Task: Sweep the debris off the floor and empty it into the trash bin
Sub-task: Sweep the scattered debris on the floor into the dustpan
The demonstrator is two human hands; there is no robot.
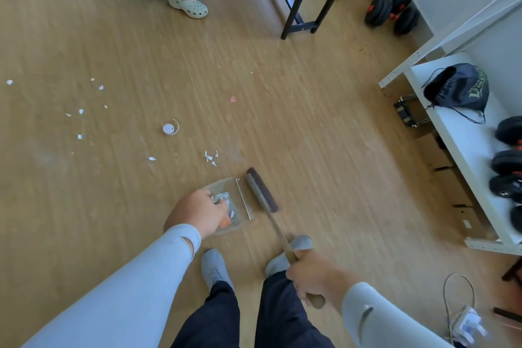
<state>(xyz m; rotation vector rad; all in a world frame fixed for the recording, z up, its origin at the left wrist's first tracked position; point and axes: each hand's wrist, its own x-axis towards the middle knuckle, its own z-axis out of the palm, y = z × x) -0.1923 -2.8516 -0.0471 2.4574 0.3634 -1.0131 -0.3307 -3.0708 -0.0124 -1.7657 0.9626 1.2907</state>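
Low in the frame's centre, the left hand point(197, 212) reaches down to a clear dustpan point(231, 203) on the wooden floor point(310, 110); whether its fingers grip it cannot be told. The right hand point(313, 277) is curled around the broom point(261, 189) handle, the brush head just right of the pan. Paper scraps point(82, 111) lie scattered at left.

Left hand point(197, 213) reaching down, fingers hidden; right hand point(313, 274) fisted, both arms extended.
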